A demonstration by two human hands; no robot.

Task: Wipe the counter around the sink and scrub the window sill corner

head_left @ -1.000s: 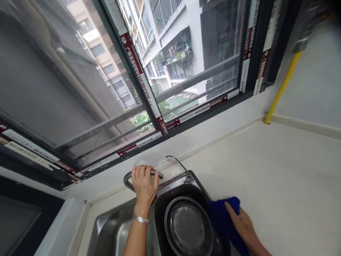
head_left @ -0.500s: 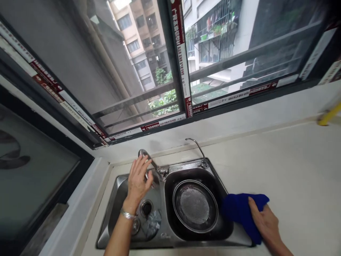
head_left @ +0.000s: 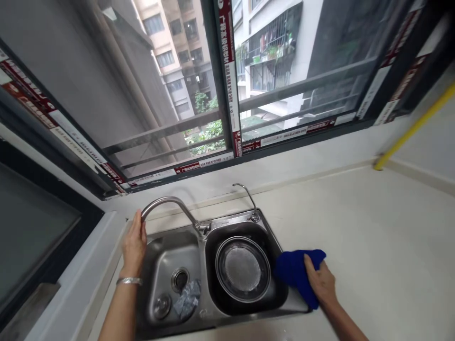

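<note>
My left hand reaches to the tip of the curved steel faucet, which is swung to the left over the left basin; the fingers lie against the spout end. My right hand presses flat on a blue cloth at the right rim of the steel double sink. A round metal strainer bowl sits in the right basin. In the left basin lie a drain and a crumpled grey rag.
A thin second tap stands behind the right basin. Pale countertop stretches to the right up to a yellow pipe in the corner. A dark-framed window runs along the back wall.
My left hand has pushed the faucet spout from the middle to the far left. The view dropped toward the sink. My right hand stayed on the blue cloth.
</note>
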